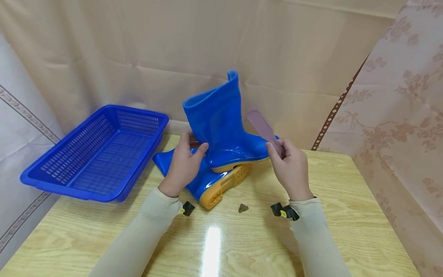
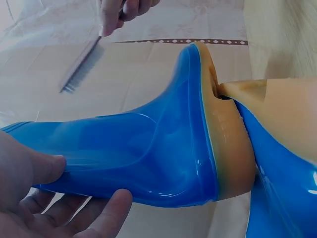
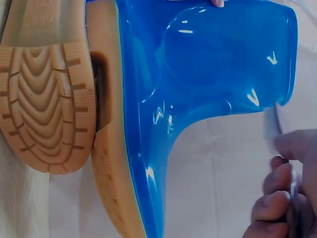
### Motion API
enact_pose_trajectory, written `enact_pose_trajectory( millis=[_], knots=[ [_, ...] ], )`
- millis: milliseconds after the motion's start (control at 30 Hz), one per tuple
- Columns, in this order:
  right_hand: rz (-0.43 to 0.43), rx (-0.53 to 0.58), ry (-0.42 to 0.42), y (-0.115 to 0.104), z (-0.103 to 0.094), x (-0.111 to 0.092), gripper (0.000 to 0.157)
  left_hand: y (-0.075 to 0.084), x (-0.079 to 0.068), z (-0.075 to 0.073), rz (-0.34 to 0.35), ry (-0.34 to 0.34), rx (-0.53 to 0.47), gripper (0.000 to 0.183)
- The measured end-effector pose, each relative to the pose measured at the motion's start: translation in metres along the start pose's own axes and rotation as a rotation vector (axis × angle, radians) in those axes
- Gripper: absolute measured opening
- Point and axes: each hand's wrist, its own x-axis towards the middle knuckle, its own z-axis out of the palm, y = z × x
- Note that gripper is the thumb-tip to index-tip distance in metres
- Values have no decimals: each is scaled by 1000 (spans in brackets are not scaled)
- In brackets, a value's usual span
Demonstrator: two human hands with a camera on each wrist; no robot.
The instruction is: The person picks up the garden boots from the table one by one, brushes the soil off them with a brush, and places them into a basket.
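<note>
A blue rubber boot point(image 1: 218, 119) with a yellow sole stands tilted on top of a second blue boot point(image 1: 225, 186), which lies on its side with its sole showing. My left hand point(image 1: 185, 163) holds the upper boot from behind, at the lower shaft above the heel, thumb on the near side. In the left wrist view the fingers run under the shaft. My right hand point(image 1: 290, 167) grips the handle of a pinkish brush point(image 1: 260, 124). Its pale bristles show in the left wrist view, where the brush head is apart from the boot.
A blue plastic basket point(image 1: 138, 173) with slotted sides stands at the left of the wooden table point(image 1: 346, 215). A small brown clump point(image 1: 243, 208) lies in front of the boots. Beige cloth point(image 1: 138, 57) hangs behind, with patterned cloth point(image 1: 398, 134) at the right.
</note>
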Motion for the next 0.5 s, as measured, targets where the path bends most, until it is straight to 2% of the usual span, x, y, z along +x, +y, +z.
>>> enact_pose_trajectory(
  millis=[233, 500],
  knots=[
    [-36, 87, 84, -3, -3, -2, 27, 0, -1, 3, 27, 26, -48, 39],
    [-71, 54, 23, -4, -4, 0, 24, -6, 0, 3, 149, 83, -101, 31]
  ],
)
